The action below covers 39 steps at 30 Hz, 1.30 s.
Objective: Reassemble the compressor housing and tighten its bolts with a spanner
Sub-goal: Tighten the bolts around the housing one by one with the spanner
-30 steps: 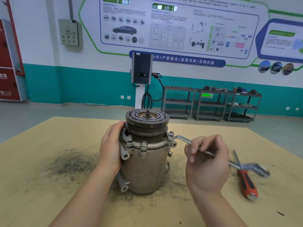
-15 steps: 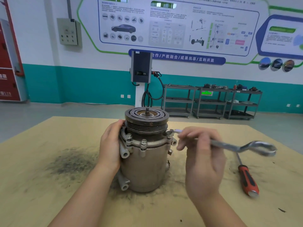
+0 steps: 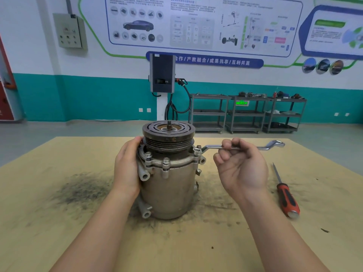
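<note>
A: Biggest first. The tan fibreboard worktable (image 3: pixel 59 222), smeared with dark metal dust, carries everything.

B: On it?

A: The grey cylindrical metal compressor housing (image 3: pixel 169 185) stands upright at the table's middle, its dark grooved pulley (image 3: pixel 168 134) on top. Upright likely so the flange bolts face up and the tool can reach them.

B: Hands?

A: The left hand (image 3: pixel 126 165) presses flat against the housing's left side, fingers fairly straight and wrapped along the flange, probably bracing so the body doesn't spin under torque. The right hand (image 3: pixel 240 165) sits palm up, fingers curled over the shank of the silver offset ring spanner (image 3: pixel 243 147), gripping near its middle.

B: Spanner seated?

A: Its near ring sits over the silver flange bolt (image 3: pixel 198 149) on the housing's right edge; the shank runs out rightward, roughly level. Looks like mid-tightening.

B: Anything else?

A: A red-and-black-handled screwdriver (image 3: pixel 285 195) lies on the table, right of the hand, untouched.

B: Changes from the earlier frames?

A: A second ago the spanner angled toward the person, far end down near the screwdriver. It has since swung away, now pointing right and level. The right hand turned from knuckles-up to palm-up. Left hand and housing haven't shifted. Screwdriver stays put.
</note>
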Tool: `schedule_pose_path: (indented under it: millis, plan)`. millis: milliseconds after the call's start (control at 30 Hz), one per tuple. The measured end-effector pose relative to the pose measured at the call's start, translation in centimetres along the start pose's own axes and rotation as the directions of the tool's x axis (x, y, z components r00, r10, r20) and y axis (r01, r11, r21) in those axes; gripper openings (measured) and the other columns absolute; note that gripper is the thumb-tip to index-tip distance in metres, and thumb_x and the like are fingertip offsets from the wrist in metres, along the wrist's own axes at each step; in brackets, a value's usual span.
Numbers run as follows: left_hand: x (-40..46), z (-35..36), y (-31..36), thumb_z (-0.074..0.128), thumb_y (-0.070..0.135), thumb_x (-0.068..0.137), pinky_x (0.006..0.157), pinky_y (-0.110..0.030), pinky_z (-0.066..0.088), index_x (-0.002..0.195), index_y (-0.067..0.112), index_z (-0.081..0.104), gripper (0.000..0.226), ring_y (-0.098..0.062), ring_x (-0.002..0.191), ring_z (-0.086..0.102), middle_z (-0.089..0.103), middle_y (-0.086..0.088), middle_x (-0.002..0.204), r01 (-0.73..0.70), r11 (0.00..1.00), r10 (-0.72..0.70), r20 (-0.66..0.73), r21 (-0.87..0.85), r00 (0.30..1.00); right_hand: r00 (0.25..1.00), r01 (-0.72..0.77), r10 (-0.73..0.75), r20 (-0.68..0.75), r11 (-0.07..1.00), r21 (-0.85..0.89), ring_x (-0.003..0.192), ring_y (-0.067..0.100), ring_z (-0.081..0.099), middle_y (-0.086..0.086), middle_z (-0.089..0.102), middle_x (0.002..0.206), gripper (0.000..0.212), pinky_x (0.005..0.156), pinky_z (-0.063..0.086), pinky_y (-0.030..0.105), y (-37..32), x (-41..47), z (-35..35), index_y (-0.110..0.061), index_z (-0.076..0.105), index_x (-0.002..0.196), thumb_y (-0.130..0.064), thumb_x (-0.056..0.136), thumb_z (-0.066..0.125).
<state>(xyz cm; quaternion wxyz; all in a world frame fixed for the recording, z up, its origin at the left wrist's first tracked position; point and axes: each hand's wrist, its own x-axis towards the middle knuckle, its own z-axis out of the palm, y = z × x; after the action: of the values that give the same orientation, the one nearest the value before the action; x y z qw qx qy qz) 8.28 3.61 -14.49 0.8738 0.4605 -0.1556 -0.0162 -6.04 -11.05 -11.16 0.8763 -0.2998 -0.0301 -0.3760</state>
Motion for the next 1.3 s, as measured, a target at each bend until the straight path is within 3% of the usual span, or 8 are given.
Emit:
schedule_pose_path:
  millis: [200,300,467,567,700,800,933,1300]
  plan:
    - [-0.1,0.0,0.2,0.058,0.025,0.097,0.106,-0.052,0.047,0.091,0.017,0.076,0.021,-0.033,0.115,0.065,0.073,-0.013,0.107,0.007,1.000,-0.007,-0.009,-0.004,1.000,0.994,0.085,-0.087,0.069,0.996,0.026,0.040,0.017,0.033,0.004,0.044,0.054,0.023,0.044,0.034,0.023,0.8,-0.7,0.1,-0.015,0.046,0.059,-0.021,0.081,0.048]
    - [-0.2,0.0,0.3,0.057,0.024,0.097,0.105,-0.051,0.047,0.088,0.017,0.076,0.022,-0.029,0.109,0.066,0.073,-0.012,0.104,0.005,1.000,-0.005,-0.006,-0.005,1.000,0.940,0.331,-0.310,0.145,0.931,-0.153,0.043,0.019,0.035,0.005,0.047,0.053,0.029,0.047,0.035,0.026,1.5,-1.8,-0.4,-0.019,0.047,0.055,-0.018,0.084,0.047]
    - [-0.2,0.0,0.3,0.059,0.026,0.095,0.105,-0.053,0.044,0.093,0.013,0.074,0.019,-0.032,0.106,0.065,0.070,-0.018,0.109,0.012,1.000,-0.012,-0.017,-0.002,1.000,0.554,0.832,-0.475,0.684,0.315,-0.456,0.072,0.018,0.057,-0.001,0.059,0.080,0.015,0.066,0.047,0.028,4.6,-4.4,-0.1,-0.020,0.058,0.079,-0.020,0.094,0.055]
    - [-0.4,0.0,0.3,0.061,0.027,0.094,0.103,-0.054,0.046,0.091,0.015,0.074,0.018,-0.035,0.106,0.065,0.070,-0.019,0.107,0.014,1.000,-0.014,-0.021,0.002,1.000,0.504,0.864,-0.344,0.793,0.184,-0.469,0.088,0.019,0.062,0.004,0.064,0.093,0.025,0.079,0.050,0.026,4.7,-4.4,0.0,-0.005,0.065,0.090,-0.029,0.096,0.057]
    - [-0.3,0.1,0.3,0.058,0.024,0.097,0.101,-0.050,0.048,0.086,0.017,0.075,0.022,-0.034,0.111,0.065,0.072,-0.015,0.105,0.004,1.000,-0.004,-0.020,-0.004,1.000,0.542,0.840,-0.475,0.693,0.331,-0.430,0.078,0.013,0.061,0.000,0.061,0.093,0.020,0.075,0.049,0.022,2.8,-3.9,0.5,-0.016,0.056,0.095,-0.028,0.103,0.042]
    - [-0.3,0.2,0.3,0.058,0.024,0.096,0.098,-0.046,0.049,0.083,0.019,0.077,0.024,-0.027,0.105,0.066,0.073,-0.009,0.100,0.006,1.000,-0.006,-0.013,-0.002,1.000,0.724,0.687,-0.571,0.387,0.643,-0.338,0.058,0.018,0.056,0.005,0.064,0.078,0.018,0.062,0.047,0.026,1.4,-3.3,0.9,-0.015,0.048,0.092,-0.017,0.101,0.033]
    - [-0.2,0.1,0.3,0.056,0.025,0.098,0.103,-0.048,0.048,0.089,0.016,0.075,0.022,-0.034,0.116,0.063,0.072,-0.012,0.106,0.012,1.000,-0.012,-0.010,0.000,1.000,0.913,0.404,-0.379,0.148,0.889,-0.217,0.049,0.020,0.051,0.008,0.062,0.067,0.019,0.053,0.046,0.027,0.4,-2.2,0.7,-0.011,0.045,0.087,-0.011,0.100,0.031]
    - [-0.3,0.2,0.4,0.056,0.025,0.097,0.107,-0.052,0.046,0.092,0.016,0.074,0.021,-0.034,0.115,0.064,0.072,-0.013,0.105,0.016,1.000,-0.015,-0.021,0.009,1.000,0.998,0.048,-0.045,0.050,0.997,-0.068,0.047,0.017,0.049,0.009,0.060,0.064,0.026,0.050,0.044,0.021,-0.3,-0.1,0.0,-0.010,0.050,0.082,-0.009,0.100,0.032]
